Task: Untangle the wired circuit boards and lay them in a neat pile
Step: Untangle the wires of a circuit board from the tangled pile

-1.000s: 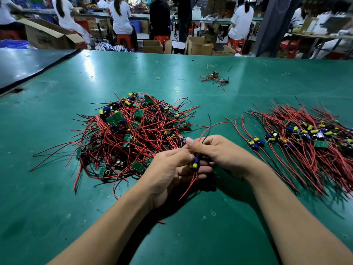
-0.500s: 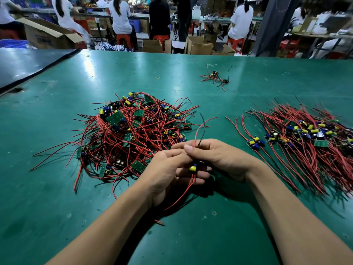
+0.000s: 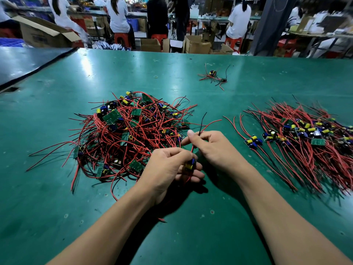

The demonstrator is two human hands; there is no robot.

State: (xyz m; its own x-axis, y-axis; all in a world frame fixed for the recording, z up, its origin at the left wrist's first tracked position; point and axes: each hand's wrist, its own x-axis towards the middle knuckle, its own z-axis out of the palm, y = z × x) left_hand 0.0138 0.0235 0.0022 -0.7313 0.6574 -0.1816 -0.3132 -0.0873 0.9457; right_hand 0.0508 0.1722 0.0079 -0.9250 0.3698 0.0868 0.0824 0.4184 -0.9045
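Observation:
A tangled heap of small green circuit boards with red and black wires (image 3: 131,134) lies left of centre on the green table (image 3: 57,207). At the right lies a combed pile of boards (image 3: 305,138), wires running the same way. My left hand (image 3: 168,167) grips one small board (image 3: 191,163) with a yellow and a blue part. My right hand (image 3: 212,146) pinches that board's red and black wires (image 3: 201,125), which stick up past the fingers.
A small separate cluster of wired boards (image 3: 214,76) lies farther back on the table. A rubber band (image 3: 156,76) lies near it. A dark mat (image 3: 28,62) borders the far left. Beyond the table's far edge are cardboard boxes (image 3: 150,44) and people seated on stools.
My right hand has slid away from the left hand, up and right along the wires. The held board now shows more plainly at my left fingertips.

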